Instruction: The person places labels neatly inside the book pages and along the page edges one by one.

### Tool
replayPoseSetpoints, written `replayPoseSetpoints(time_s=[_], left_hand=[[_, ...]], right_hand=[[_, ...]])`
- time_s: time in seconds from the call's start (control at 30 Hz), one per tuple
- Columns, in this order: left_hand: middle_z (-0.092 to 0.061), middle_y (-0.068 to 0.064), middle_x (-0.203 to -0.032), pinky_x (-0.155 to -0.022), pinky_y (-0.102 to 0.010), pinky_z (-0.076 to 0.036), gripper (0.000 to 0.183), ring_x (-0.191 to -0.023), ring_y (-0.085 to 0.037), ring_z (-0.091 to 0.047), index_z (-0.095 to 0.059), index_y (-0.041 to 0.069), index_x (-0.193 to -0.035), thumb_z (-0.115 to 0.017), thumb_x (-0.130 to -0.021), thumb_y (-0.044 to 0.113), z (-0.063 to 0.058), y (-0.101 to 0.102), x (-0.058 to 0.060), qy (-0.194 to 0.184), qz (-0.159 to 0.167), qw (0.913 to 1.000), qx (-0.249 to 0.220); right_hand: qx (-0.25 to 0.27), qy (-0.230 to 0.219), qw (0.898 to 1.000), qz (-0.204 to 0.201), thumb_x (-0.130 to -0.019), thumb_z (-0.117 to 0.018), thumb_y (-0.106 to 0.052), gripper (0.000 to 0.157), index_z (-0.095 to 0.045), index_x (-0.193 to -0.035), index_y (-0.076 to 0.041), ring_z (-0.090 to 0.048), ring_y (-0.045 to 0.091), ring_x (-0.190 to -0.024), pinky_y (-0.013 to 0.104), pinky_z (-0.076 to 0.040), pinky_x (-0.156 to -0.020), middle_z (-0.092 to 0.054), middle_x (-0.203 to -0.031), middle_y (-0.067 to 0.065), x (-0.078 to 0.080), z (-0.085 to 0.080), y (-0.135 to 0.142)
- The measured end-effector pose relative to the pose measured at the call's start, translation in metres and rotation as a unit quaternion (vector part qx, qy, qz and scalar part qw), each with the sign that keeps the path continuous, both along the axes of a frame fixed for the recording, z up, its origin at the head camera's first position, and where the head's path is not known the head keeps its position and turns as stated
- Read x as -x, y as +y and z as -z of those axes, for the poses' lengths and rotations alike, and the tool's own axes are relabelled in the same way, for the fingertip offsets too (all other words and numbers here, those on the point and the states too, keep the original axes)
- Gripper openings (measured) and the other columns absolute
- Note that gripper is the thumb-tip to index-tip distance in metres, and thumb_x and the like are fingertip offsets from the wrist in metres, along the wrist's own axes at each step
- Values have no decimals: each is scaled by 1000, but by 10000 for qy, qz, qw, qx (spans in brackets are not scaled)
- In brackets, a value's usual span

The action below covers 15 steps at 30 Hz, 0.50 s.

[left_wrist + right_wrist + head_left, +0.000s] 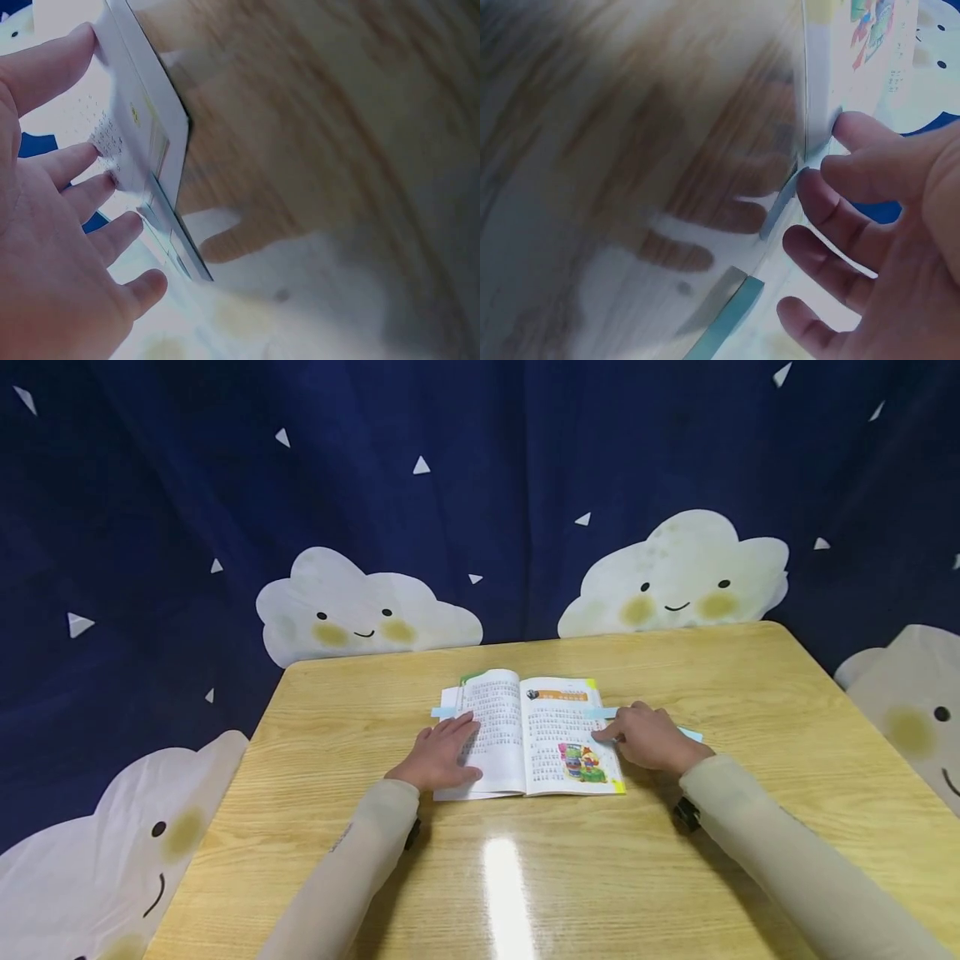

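Observation:
An open book (495, 727) with printed text and a colourful picture (583, 763) on its right page lies flat on the table. My left hand (438, 756) rests on the left page with its fingers spread. At the right page's outer edge, the index fingertip of my right hand (651, 739) touches the paper; its other fingers are loosely bent, with nothing visible between them in the right wrist view. A light blue strip (600, 713) lies over the right page's edge, running toward the right hand. Another light blue strip (442, 712) sticks out at the book's left side.
Just beyond the right hand lies a light blue-green piece (692, 734), seen also as a teal bar (727, 319) in the right wrist view. The glossy wooden table (600, 877) reaches back to a dark blue curtain (510, 510) with white clouds.

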<state>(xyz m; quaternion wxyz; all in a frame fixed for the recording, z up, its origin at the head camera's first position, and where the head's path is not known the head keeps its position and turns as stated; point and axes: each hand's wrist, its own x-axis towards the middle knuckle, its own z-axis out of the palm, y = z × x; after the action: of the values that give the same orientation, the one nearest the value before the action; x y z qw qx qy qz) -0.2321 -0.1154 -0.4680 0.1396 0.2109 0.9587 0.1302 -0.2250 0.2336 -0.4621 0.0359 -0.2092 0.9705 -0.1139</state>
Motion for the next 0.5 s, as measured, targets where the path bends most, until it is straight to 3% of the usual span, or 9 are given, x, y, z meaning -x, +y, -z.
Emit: replayPoseSetpoints(time_s=[0.13, 0.27, 0.37, 0.5], left_hand=[[-22, -1, -167, -121, -61, -19, 80, -153, -34, -23, -32, 17, -157, -67, -90, 43, -2, -1, -2, 18, -14, 10000, -53], [-22, -2, -167, -120, -61, -20, 79, -153, -34, -24, -32, 17, -156, -67, -90, 42, -3, -2, -4, 64, -12, 9999, -108], [-21, -2, -167, -120, -61, -20, 79, -153, -34, -23, -31, 17, -157, -66, -90, 43, -4, -2, -5, 78, -2, 9999, -106], [-21, -2, -167, -120, -61, -19, 79, -153, -34, -23, -31, 18, -157, -66, -90, 43, -5, -2, -5, 96, -22, 9999, -101]], right_hand=[[-62, -89, 9999, 101, -89, -56, 0, 42, -74, -118, -24, -43, 21, -76, 35, -28, -66, -66, -88, 5, -1, -3, -2], [68, 246, 9996, -93, -90, -55, -2, 39, -76, -116, -21, -44, 22, -73, 32, -28, -60, -60, -79, 4, -2, -2, 2], [360, 440, 9983, -104, -91, -53, -1, 37, -76, -116, -15, -45, 20, -73, 31, -30, -61, -59, -77, 5, -3, -5, 13], [920, 195, 9954, 195, -94, -49, -1, 35, -72, -120, -6, -39, 16, -64, 31, -33, -63, -61, -78, 8, -4, -14, 33]])
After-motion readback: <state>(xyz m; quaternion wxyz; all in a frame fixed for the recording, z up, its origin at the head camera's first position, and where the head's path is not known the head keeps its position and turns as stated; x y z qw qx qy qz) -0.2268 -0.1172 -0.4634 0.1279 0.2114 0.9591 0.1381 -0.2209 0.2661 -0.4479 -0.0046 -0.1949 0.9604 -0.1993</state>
